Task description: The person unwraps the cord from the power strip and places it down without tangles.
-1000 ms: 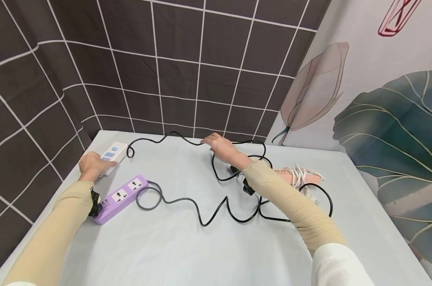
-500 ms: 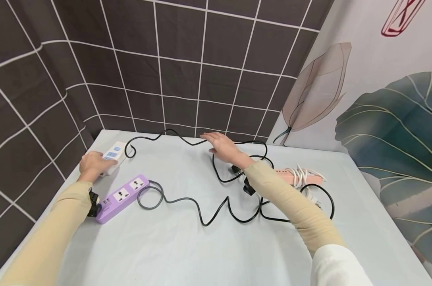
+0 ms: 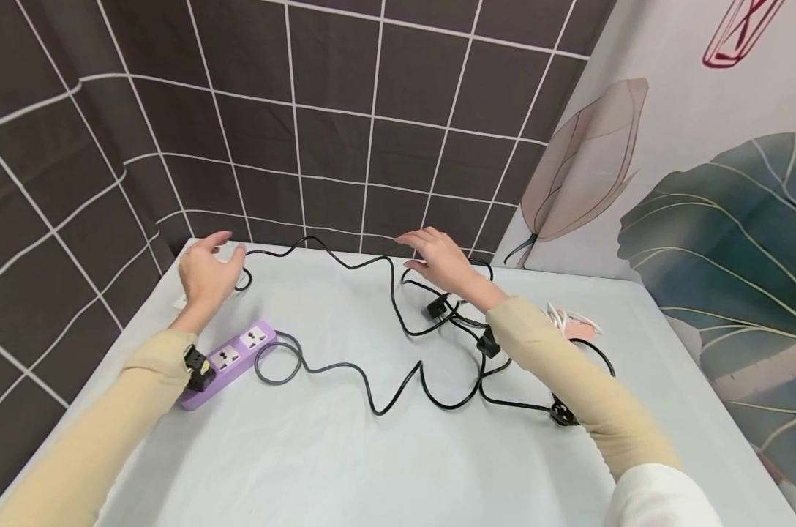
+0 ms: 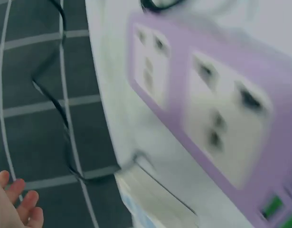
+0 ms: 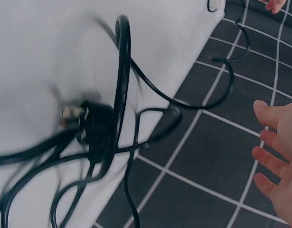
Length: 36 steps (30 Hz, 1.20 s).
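My left hand (image 3: 210,278) is lifted over the far left corner, fingers apart and holding nothing. Beneath it lies a white power strip (image 4: 157,202), mostly hidden by the hand in the head view. A purple power strip (image 3: 236,355) with white sockets rests nearer me, partly behind my left wrist. My right hand (image 3: 444,260) hovers at the back edge with fingers spread, nothing between them. Below it are loops of black cord (image 5: 122,95) and a black plug (image 3: 437,307). Another black plug (image 3: 488,343) sits by my right sleeve.
A pink power strip (image 3: 579,332) wrapped in white cord (image 3: 557,315) is partly covered by my right forearm. The purple strip's dark cord (image 3: 355,368) snakes across the table (image 3: 345,468). A dark tiled-pattern curtain (image 3: 332,146) rises behind the back edge.
My left hand has let go of the white power strip and risen to the right. My right hand has left the black cord and moved right and up; the plugs below now show more.
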Each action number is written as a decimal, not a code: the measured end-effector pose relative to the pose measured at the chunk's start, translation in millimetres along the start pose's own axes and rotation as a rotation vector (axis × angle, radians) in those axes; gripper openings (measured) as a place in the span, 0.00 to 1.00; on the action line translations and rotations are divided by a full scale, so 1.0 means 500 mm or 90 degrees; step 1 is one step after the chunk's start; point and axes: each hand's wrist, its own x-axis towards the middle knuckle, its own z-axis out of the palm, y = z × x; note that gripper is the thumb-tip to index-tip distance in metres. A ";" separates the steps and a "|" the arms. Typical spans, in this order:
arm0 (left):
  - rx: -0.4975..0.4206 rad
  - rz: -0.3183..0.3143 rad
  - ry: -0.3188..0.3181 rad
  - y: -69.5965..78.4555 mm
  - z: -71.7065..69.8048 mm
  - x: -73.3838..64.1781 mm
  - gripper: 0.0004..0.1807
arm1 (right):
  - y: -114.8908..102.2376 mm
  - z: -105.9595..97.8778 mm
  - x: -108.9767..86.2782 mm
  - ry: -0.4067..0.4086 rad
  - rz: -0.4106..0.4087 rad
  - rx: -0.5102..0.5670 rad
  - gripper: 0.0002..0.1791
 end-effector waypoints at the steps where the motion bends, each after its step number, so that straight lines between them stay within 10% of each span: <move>1: -0.010 0.011 -0.009 0.012 0.006 -0.003 0.20 | 0.005 -0.004 -0.004 0.007 0.003 0.002 0.24; 36: 0.010 0.139 -0.497 0.401 0.223 -0.111 0.36 | 0.155 -0.148 -0.266 0.116 0.031 -0.043 0.15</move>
